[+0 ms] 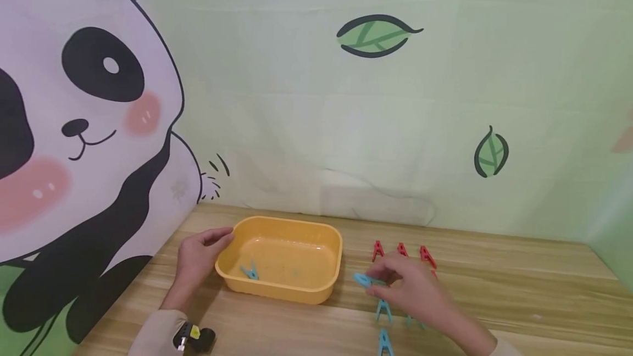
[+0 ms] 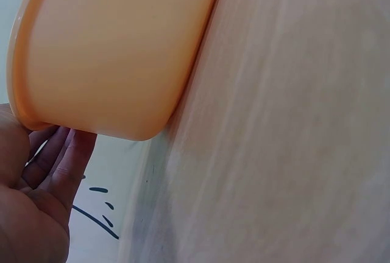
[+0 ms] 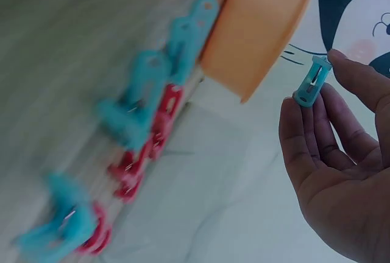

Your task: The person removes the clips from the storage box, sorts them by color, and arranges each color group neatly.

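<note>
My right hand (image 1: 412, 284) pinches a blue clothespin (image 1: 362, 279) between thumb and fingertips, raised beside the yellow tub. The right wrist view shows the same clothespin (image 3: 312, 81) at the fingertips. With my left hand (image 1: 196, 258) I hold the left end of the yellow plastic tub (image 1: 277, 291) at its rim. In the left wrist view, fingers (image 2: 76, 156) lie against the outside of the tub's end wall. One blue clothespin (image 1: 251, 271) lies inside the tub, near its left side.
Red clothespins (image 1: 378, 250) stand in a row right of the tub, partly hidden by my right hand. Blue clothespins (image 1: 383, 311) stand nearer to me. A wall cloth with a panda and leaves (image 1: 378, 36) rises behind the wooden table (image 1: 519, 268).
</note>
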The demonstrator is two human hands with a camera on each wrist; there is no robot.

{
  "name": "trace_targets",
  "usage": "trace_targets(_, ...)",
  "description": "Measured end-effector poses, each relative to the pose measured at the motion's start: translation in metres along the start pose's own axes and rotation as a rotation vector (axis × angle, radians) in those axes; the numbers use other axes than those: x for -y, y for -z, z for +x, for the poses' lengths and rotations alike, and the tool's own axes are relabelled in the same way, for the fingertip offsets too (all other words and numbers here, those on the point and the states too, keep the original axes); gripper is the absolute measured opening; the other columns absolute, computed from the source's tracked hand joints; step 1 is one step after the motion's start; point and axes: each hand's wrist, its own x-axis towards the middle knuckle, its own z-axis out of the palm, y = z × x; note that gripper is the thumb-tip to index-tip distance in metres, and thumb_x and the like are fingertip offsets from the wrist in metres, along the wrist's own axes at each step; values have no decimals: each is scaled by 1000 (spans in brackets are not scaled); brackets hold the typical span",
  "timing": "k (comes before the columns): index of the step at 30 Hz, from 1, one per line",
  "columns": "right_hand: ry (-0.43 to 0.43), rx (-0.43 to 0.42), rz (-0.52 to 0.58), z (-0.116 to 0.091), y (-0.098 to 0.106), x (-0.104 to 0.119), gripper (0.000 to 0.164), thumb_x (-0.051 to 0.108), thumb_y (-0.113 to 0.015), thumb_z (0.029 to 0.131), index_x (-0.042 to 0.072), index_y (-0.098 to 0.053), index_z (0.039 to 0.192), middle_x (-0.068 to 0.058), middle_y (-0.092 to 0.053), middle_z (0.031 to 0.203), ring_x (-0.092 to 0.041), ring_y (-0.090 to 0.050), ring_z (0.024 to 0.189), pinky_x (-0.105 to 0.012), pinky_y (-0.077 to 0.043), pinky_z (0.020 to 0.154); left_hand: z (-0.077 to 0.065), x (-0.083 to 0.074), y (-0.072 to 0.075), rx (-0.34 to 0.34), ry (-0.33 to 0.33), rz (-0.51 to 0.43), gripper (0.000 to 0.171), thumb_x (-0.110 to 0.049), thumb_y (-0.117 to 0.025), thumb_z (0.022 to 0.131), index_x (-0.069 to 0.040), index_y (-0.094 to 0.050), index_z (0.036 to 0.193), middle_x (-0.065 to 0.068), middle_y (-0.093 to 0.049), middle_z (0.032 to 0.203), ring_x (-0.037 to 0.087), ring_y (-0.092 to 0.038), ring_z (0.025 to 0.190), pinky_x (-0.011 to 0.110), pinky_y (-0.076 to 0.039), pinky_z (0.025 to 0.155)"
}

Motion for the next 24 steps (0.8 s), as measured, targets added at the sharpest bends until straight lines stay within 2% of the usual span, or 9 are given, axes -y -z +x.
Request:
trace_targets(7, 77, 67, 19, -23, 14, -23, 16, 13, -87, 90, 12, -76, 103, 9, -71, 95, -6, -67, 85, -28, -61, 76, -1, -1, 0, 1, 13, -7, 34, -26, -75, 102, -4, -76, 129, 17, -73, 130, 32, -68, 119, 16, -56, 86)
trace_targets(9, 66, 97, 21, -30, 17, -28, 17, 13, -86, 90, 11, -76, 102, 9, -71, 95, -6, -67, 85, -27, -61, 76, -1, -1, 0, 2, 13, -3, 34, -26, -75, 103, -4, -76, 129, 16, -73, 131, 32, -68, 120, 17, -57, 87)
trace_targets(16, -183, 246, 33, -47, 28, -34, 16, 13, -86, 90, 12, -76, 102, 6, -71, 94, -12, -64, 84, -27, -59, 77, -1, 0, 0, -1, 10, 5, 34, -25, -75, 103, -4, -76, 129, 17, -73, 130, 32, -69, 118, 17, -57, 86)
trace_targets(24, -365, 342, 25, -61, 32, -42, 18, 18, -85, 92, 14, -74, 105, 3, -69, 95, -22, -62, 87, -37, -60, 78, -1, -1, -1, 5, 17, 2, 34, -25, -75, 103, -4, -76, 129, 17, -73, 130, 31, -69, 118, 15, -56, 85)
